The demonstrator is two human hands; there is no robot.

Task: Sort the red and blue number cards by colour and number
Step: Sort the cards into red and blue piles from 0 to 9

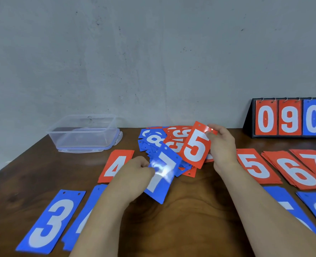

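Two bare forearms and two bare hands are all of the person that shows above the desk (190, 219). The left hand (135, 175) and the right hand (223, 145) are uncovered, as are both wrists. Each of the forearms is smooth and rounded, broad toward the near edge of the desk and narrowing to the wrist, bare along its whole visible length. The fingers (214, 128) are short and rounded at the tips; the nails are too blurred to make out. Soft light lies on the upper sides, with shade along the sides turned toward the desk.
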